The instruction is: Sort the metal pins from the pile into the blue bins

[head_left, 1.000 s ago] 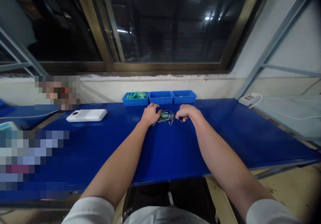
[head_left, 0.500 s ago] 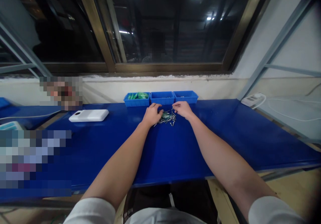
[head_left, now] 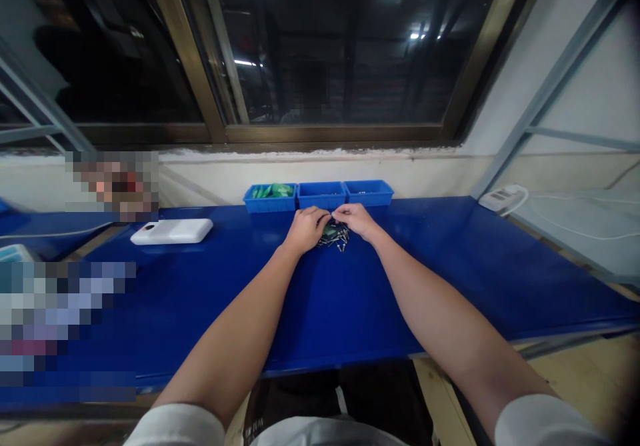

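My left hand (head_left: pixel 307 229) is curled at the left side of a small pile of thin metal pieces that look like screws or pins (head_left: pixel 341 239). Thumb and fingertips are drawn together in a pinch. Opposite it, my right hand (head_left: pixel 358 221) also pinches, its fingertips nearly meeting those of the left hand above the back of the pile. What lies between the fingertips is too small to make out. Something greenish, perhaps a small bag (head_left: pixel 330 231), shows among the metal pieces, partly covered by the left hand.
Behind the hands three blue bins stand in a row: a left bin (head_left: pixel 270 204) with green packets, a middle bin (head_left: pixel 321 203) and a right bin (head_left: pixel 369 199). A white oblong device (head_left: pixel 173 231) lies left on the blue table (head_left: pixel 345 313). A white power strip (head_left: pixel 503 197) is at the right.
My right hand has moved left, bringing its fingertips up to those of my left hand. The left thumb and fingers have closed into a pinch. The view has shifted slightly.
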`<state>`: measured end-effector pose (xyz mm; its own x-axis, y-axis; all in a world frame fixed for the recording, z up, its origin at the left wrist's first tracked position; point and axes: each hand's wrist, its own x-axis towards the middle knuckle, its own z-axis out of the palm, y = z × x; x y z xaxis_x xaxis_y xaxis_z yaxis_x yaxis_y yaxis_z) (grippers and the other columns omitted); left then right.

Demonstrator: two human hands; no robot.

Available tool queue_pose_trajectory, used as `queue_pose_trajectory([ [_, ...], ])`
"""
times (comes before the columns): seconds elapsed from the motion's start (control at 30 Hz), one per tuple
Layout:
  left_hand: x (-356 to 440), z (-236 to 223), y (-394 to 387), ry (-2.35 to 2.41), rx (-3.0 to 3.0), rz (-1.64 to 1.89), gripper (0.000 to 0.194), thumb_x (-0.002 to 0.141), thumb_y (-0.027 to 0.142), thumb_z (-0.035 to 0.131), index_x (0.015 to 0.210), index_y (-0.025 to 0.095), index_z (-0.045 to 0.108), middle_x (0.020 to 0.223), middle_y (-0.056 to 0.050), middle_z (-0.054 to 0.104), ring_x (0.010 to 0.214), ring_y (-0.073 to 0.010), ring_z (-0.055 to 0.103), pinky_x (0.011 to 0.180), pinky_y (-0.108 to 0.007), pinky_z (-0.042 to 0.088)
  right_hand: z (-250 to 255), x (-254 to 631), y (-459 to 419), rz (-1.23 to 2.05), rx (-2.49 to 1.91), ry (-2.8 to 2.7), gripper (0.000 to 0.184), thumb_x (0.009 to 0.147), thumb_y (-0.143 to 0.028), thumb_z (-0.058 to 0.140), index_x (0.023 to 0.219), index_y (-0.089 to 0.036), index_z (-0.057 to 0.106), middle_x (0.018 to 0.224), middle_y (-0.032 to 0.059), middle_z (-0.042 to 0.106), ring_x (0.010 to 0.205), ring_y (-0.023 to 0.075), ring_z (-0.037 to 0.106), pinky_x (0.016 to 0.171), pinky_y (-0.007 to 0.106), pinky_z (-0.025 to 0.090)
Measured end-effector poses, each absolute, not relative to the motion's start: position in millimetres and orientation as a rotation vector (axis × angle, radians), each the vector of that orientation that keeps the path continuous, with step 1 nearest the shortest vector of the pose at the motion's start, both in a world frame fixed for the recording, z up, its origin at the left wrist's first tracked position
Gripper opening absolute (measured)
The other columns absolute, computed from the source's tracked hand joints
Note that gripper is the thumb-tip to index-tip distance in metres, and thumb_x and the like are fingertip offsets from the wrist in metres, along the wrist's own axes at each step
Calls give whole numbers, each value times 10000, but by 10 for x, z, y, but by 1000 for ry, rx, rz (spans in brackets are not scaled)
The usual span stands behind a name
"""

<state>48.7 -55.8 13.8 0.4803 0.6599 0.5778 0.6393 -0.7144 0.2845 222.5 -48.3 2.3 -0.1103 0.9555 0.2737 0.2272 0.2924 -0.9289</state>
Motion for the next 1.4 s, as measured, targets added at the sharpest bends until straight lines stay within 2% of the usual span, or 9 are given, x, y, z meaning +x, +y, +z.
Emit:
queue_pose_trajectory([
  [0.17, 497, 114, -540, 1232, 2673, 1110, 259, 890, 318, 433, 1002, 210, 641, 940, -46, 665, 905, -173, 582, 868, -333, 374, 41, 2210, -468, 816, -1157, -1629, 286, 715, -424, 567, 619, -158, 613, 578, -7, 591, 570, 107, 502, 623, 252, 380],
  [0.3, 488, 96, -530, 1314, 2675, 1119, 272, 901, 315, 404, 976, 230, 651, 911, -38, 667, 903, -172, 579, 886, -353, 329, 42, 2181, -475, 842, -1096, -1577, 252, 680, -405, 612, 653, -156, 634, 610, 13, 616, 594, 119, 534, 622, 257, 394],
  [0.43, 476, 104, -540, 1375, 2683, 1096, 286, 905, 314, 385, 950, 226, 653, 886, -39, 663, 880, -174, 580, 869, -355, 321, 39, 2173, -504, 1011, -1050, -1405, 279, 596, -369, 689, 791, -171, 665, 701, 34, 657, 585, 112, 525, 516, 227, 355],
  [0.57, 483, 117, -558, 1417, 2676, 1051, 290, 904, 326, 381, 952, 227, 650, 884, -39, 662, 884, -177, 580, 878, -361, 319, 27, 2194, -507, 1131, -992, -1323, 295, 560, -355, 710, 781, -161, 681, 715, 51, 666, 557, 98, 479, 443, 205, 272],
  [0.67, 489, 110, -556, 1463, 2650, 1038, 307, 878, 387, 428, 1063, 221, 608, 997, -57, 653, 983, -206, 560, 903, -385, 318, 24, 2216, -484, 1124, -979, -1257, 285, 571, -343, 690, 782, -152, 688, 719, 60, 671, 565, 100, 475, 447, 207, 275],
  [0.8, 452, 78, -511, 1625, 2528, 1058, 464, 855, 449, 438, 1248, 207, 474, 1190, -104, 574, 1122, -247, 491, 946, -424, 310, 37, 2283, -453, 926, -1065, -1129, 295, 576, -327, 652, 817, -161, 688, 782, 51, 679, 621, 114, 505, 479, 211, 312],
  [0.9, 402, 45, -460, 1742, 2423, 1027, 470, 852, 437, 428, 1260, 205, 455, 1236, -123, 538, 1163, -267, 462, 960, -442, 315, 27, 2368, -420, 832, -1099, -1029, 345, 563, -304, 623, 873, -161, 673, 858, 51, 679, 673, 129, 532, 489, 213, 332],
  [1.1, 375, 3, -407, 1772, 2383, 968, 457, 844, 408, 436, 1248, 196, 460, 1247, -145, 518, 1172, -289, 454, 960, -474, 321, -54, 2512, -303, 871, -1114, -956, 483, 550, -258, 576, 1026, -194, 618, 1067, 49, 641, 687, 117, 533, 455, 193, 319],
  [1.4, 387, 27, -436, 1737, 2380, 829, 465, 841, 409, 430, 1247, 184, 461, 1259, -150, 503, 1176, -305, 449, 951, -497, 321, -53, 2529, -291, 967, -1087, -943, 513, 534, -234, 593, 1045, -192, 599, 1104, 54, 620, 680, 102, 518, 446, 182, 319],
])
